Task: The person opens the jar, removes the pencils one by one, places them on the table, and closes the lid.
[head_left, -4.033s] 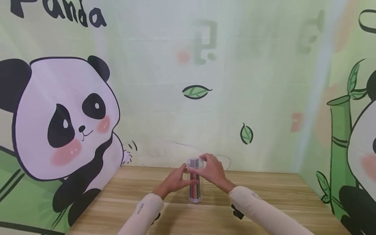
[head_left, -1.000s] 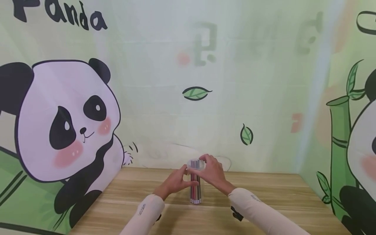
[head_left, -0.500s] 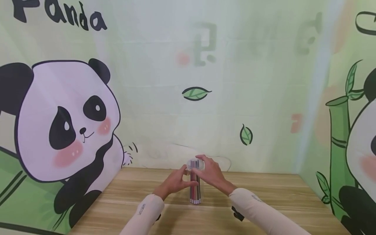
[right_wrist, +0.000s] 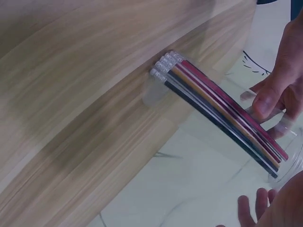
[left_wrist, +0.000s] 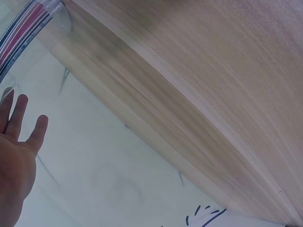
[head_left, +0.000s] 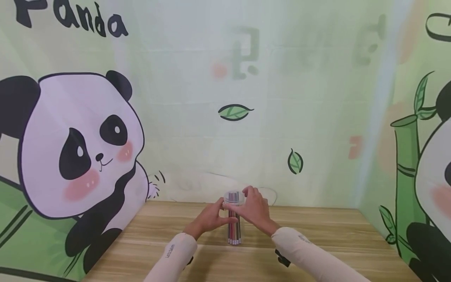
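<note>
A clear plastic tube (head_left: 234, 231) of pencils stands upright on the wooden table, a round see-through lid (head_left: 233, 197) at its top. Several striped pencils (right_wrist: 218, 113) in red, orange and dark tones show through its wall, with pale ends at the bottom. My left hand (head_left: 208, 217) grips the tube's upper part from the left, its thumb across the front. From the right, my right hand (head_left: 255, 205) holds the lid between thumb and fingers. In the right wrist view the left thumb (right_wrist: 265, 101) presses the wall; the right hand's contact with the lid is mostly out of frame.
The wood-grain table (head_left: 310, 243) ends at a pale green cloth backdrop (head_left: 190, 149) close behind the tube. Pandas and bamboo are printed on the cloth at both sides. A thin cord-like line (head_left: 271, 192) runs low along the backdrop.
The right hand has turned at the lid; its fingertips have shifted right and its thumb left since half a second ago. The left hand and the tube stay in place.
</note>
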`<state>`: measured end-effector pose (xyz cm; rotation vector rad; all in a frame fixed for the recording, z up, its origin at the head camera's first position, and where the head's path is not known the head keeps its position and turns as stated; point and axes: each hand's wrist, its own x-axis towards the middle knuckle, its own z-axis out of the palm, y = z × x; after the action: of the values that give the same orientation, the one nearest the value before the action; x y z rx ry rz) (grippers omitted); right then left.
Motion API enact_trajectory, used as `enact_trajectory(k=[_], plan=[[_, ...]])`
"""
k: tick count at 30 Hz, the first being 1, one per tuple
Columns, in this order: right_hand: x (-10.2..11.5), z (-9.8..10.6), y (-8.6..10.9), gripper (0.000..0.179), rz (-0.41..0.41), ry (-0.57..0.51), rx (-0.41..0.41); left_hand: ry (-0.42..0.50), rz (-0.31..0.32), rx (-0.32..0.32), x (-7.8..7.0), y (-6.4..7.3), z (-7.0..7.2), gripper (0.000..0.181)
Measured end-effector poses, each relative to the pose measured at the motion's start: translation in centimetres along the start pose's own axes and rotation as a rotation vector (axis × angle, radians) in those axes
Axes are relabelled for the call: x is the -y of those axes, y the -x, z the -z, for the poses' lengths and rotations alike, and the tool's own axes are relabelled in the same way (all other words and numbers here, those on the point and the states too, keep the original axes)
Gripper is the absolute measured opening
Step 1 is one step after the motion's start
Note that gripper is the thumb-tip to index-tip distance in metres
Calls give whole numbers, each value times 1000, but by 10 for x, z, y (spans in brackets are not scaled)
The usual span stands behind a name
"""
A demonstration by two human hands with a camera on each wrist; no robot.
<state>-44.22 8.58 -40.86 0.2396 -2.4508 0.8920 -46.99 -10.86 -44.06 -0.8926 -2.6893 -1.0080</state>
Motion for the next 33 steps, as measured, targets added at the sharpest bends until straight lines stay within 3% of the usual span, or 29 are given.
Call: enact_trajectory(k=[8, 15, 33], plan=[[1, 3, 0, 81, 29, -67, 21, -36, -42, -18, 0, 0, 1, 74], [3, 7, -3, 77, 122, -48, 12, -20, -12, -4, 0, 1, 2, 77], [-7, 22, -8, 79, 127, -45, -4, -7, -15, -1, 2, 0, 1, 80]])
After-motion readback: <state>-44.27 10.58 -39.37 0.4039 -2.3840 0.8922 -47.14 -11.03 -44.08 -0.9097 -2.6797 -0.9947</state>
